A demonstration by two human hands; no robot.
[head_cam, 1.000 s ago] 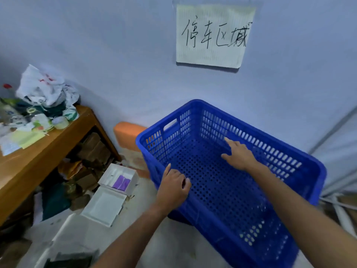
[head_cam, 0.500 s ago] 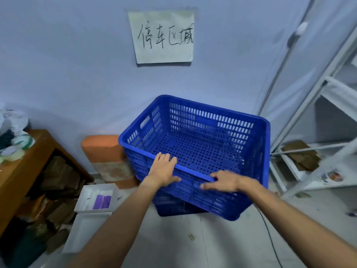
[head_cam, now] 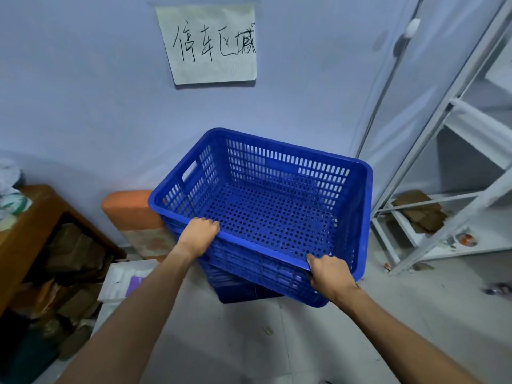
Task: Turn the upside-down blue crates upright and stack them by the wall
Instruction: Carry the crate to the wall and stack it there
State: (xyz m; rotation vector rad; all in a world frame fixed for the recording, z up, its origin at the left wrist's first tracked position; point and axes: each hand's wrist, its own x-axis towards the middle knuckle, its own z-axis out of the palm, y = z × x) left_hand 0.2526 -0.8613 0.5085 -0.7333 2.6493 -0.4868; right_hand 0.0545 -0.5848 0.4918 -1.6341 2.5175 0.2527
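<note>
An upright blue crate (head_cam: 277, 173) with perforated walls and floor stands by the pale wall, open side up. It rests on top of a second blue crate (head_cam: 243, 293), of which only a low front part shows beneath it. My left hand (head_cam: 198, 235) grips the near rim of the top crate at its left. My right hand (head_cam: 328, 274) grips the same rim near the right front corner. The top crate sits slightly skewed over the lower one.
An orange block (head_cam: 130, 209) stands against the wall left of the crates. A wooden table (head_cam: 25, 231) with cardboard under it is at far left, white trays (head_cam: 122, 281) on the floor beside it. A white metal shelf frame (head_cam: 443, 189) rises on the right. A paper sign (head_cam: 210, 42) hangs above.
My hands went from inside and beside the crate to gripping its near rim. The crate has turned squarer to the wall, and my view has shifted right.
</note>
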